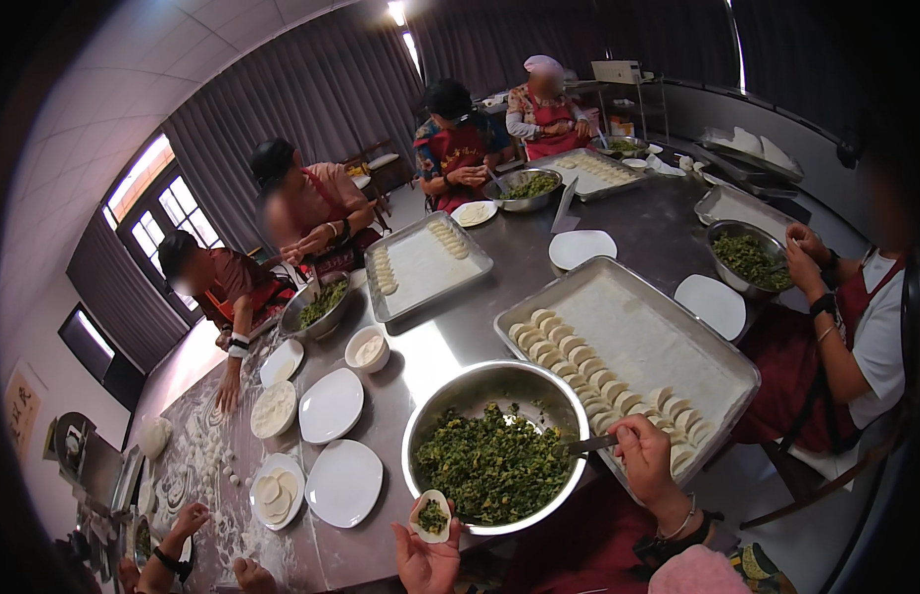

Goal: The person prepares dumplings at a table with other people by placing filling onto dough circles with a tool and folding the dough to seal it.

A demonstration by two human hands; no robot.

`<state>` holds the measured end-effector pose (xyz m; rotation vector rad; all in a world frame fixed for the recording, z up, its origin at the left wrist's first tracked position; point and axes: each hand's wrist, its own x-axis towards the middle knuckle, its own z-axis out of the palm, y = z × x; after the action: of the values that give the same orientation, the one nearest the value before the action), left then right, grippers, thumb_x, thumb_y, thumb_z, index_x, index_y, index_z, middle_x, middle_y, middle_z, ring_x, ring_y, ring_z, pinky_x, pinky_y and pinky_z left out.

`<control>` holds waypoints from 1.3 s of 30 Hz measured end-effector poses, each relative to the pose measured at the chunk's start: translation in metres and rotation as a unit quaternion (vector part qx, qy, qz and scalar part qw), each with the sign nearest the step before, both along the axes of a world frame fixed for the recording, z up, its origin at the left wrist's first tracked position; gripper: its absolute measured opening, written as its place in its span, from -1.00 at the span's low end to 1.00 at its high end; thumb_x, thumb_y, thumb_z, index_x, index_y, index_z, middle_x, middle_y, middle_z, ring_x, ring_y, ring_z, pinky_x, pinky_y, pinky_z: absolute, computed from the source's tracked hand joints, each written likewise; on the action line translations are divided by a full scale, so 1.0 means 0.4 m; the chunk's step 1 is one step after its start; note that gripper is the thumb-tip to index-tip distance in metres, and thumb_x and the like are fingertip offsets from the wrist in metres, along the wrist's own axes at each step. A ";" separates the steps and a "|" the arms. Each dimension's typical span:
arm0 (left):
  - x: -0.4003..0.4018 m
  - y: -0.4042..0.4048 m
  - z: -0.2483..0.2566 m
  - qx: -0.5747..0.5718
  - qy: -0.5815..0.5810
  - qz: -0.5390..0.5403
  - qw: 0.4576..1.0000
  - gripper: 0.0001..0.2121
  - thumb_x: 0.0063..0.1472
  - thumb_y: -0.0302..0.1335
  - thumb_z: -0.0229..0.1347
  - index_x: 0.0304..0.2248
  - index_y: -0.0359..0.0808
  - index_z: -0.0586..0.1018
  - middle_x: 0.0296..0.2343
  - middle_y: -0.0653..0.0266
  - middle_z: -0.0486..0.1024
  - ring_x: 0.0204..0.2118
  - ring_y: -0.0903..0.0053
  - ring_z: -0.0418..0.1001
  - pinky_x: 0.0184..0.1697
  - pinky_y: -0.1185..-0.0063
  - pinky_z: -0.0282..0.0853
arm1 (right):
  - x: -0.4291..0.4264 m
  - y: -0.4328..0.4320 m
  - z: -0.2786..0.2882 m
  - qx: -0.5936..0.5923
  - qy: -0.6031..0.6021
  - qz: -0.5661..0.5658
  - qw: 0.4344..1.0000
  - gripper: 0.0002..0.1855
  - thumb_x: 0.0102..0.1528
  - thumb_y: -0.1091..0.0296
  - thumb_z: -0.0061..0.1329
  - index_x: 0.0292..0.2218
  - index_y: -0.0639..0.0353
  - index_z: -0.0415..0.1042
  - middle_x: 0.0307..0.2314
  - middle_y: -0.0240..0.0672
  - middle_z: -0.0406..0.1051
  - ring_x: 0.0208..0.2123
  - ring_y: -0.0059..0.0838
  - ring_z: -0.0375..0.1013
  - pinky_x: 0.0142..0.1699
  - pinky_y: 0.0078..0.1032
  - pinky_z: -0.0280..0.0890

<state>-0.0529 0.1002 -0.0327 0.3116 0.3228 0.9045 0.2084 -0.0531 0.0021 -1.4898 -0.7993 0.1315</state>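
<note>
My left hand (pixel 428 558) holds a round dumpling wrapper (pixel 431 516) with a small heap of green filling on it, at the near rim of a steel mixing bowl (pixel 571 494). Chopped greens with yellow bits (pixel 493 464) partly fill this bowl. My right hand (pixel 644 453) grips the handle of a metal utensil (pixel 590 444) whose far end is hidden in the filling. Behind that hand, a large metal tray (pixel 630 304) bears rows of folded dumplings (pixel 571 356) along its near left side. Flat wrappers (pixel 276 494) lie on a white plate (pixel 296 468) to the left.
White plates (pixel 331 405) and bowls of flour (pixel 274 408) stand left of the bowl. A second dumpling tray (pixel 426 271) lies farther back. Several people in red aprons work around the steel table (pixel 504 256). A co-worker's hands (pixel 801 256) are beside another filling bowl (pixel 749 256) at right.
</note>
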 end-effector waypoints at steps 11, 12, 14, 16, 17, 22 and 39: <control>-0.003 -0.009 0.012 0.049 0.034 0.020 0.998 -0.43 0.18 -0.07 -0.11 0.00 -0.38 0.23 -0.05 0.04 0.27 0.02 0.15 0.22 -0.07 0.30 0.33 | 0.014 0.037 -0.021 -0.026 -0.005 0.040 0.999 -0.89 0.08 0.45 -0.15 -0.41 0.30 0.36 -0.69 -0.37 0.31 -0.63 -0.64 0.30 -0.51 -0.65 0.18; -0.001 -0.010 0.017 0.057 0.037 0.020 0.997 -0.43 0.18 -0.07 -0.11 0.01 -0.38 0.22 -0.04 0.03 0.26 0.03 0.14 0.21 -0.06 0.30 0.32 | 0.016 0.047 -0.035 -0.033 -0.009 0.052 0.998 -0.89 0.08 0.45 -0.14 -0.42 0.30 0.36 -0.69 -0.34 0.32 -0.63 -0.61 0.31 -0.51 -0.63 0.19; 0.009 -0.014 0.033 0.067 0.040 0.006 0.997 -0.42 0.18 -0.07 -0.11 0.02 -0.37 0.20 -0.03 0.03 0.24 0.04 0.13 0.20 -0.06 0.29 0.32 | 0.012 0.058 -0.047 -0.089 -0.033 0.060 0.994 -0.89 0.06 0.43 -0.11 -0.42 0.31 0.35 -0.68 -0.27 0.34 -0.63 -0.54 0.33 -0.51 -0.59 0.20; 0.025 -0.022 0.060 0.075 0.035 -0.018 0.996 -0.41 0.18 -0.06 -0.12 0.03 -0.37 0.18 -0.02 0.02 0.22 0.05 0.12 0.18 -0.05 0.28 0.31 | 0.011 0.068 -0.064 -0.107 -0.044 0.058 0.992 -0.87 0.03 0.41 -0.08 -0.43 0.30 0.34 -0.67 -0.16 0.35 -0.63 -0.41 0.36 -0.50 -0.54 0.20; 0.035 -0.024 0.067 0.071 0.032 -0.034 0.996 -0.40 0.18 -0.05 -0.13 0.03 -0.37 0.17 -0.01 0.02 0.21 0.05 0.11 0.17 -0.05 0.28 0.31 | 0.012 0.063 -0.065 -0.118 -0.047 0.055 0.990 -0.86 0.03 0.39 -0.06 -0.43 0.30 0.35 -0.66 -0.16 0.36 -0.63 -0.41 0.36 -0.50 -0.53 0.21; 0.088 -0.047 0.108 0.060 0.018 -0.125 0.990 -0.38 0.17 -0.05 -0.13 0.06 -0.37 0.12 0.01 -0.01 0.16 0.07 0.08 0.14 -0.05 0.28 0.31 | 0.010 0.024 -0.058 -0.123 -0.078 0.053 0.988 -0.81 -0.05 0.36 0.04 -0.40 0.26 0.37 -0.55 -0.21 0.39 -0.57 -0.39 0.37 -0.45 -0.51 0.25; 0.155 -0.099 0.132 0.032 0.004 -0.248 0.968 -0.35 0.14 -0.03 -0.08 0.06 -0.36 0.12 0.01 0.11 0.18 -0.01 0.27 0.26 -0.09 0.32 0.36 | -0.096 0.017 0.079 0.017 -0.369 0.163 0.915 -0.58 -0.24 0.51 0.12 -0.26 -0.01 0.42 -0.08 -0.14 0.21 -0.03 -0.10 0.19 0.01 -0.29 0.12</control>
<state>0.0090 0.0607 0.0200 0.4324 0.2077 0.4213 0.1699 -0.0461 0.0336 -1.3576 -1.6514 -0.2166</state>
